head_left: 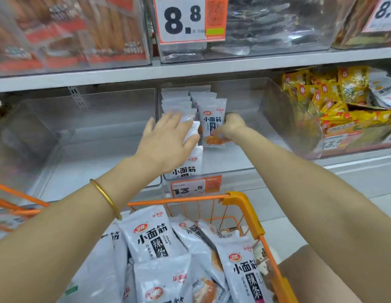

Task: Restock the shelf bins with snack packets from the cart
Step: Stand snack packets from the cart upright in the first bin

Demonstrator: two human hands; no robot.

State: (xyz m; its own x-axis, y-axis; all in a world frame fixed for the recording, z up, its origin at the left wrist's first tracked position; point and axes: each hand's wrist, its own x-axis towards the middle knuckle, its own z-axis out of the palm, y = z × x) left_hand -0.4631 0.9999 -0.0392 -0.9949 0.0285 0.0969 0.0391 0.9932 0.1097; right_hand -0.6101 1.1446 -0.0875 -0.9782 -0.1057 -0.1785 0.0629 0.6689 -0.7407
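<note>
Left hand (168, 138): fingers straight, flat against the row of white foil snack packets (179, 106), likely to stop it toppling. Right hand (230, 127), at its 3 o'clock: curled round one upright white packet (212, 125), seating it in the clear plastic shelf bin (244, 106). Orange wire cart (242, 200), 6 o'clock, holds more.

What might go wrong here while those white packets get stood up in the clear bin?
1. The upright row of packets is propped by the left hand; letting go might tip it forward.
2. The right hand grips one packet by its side, so it may slip or land crooked.
3. The bin is bare to the right, so rows may slump sideways.
</note>
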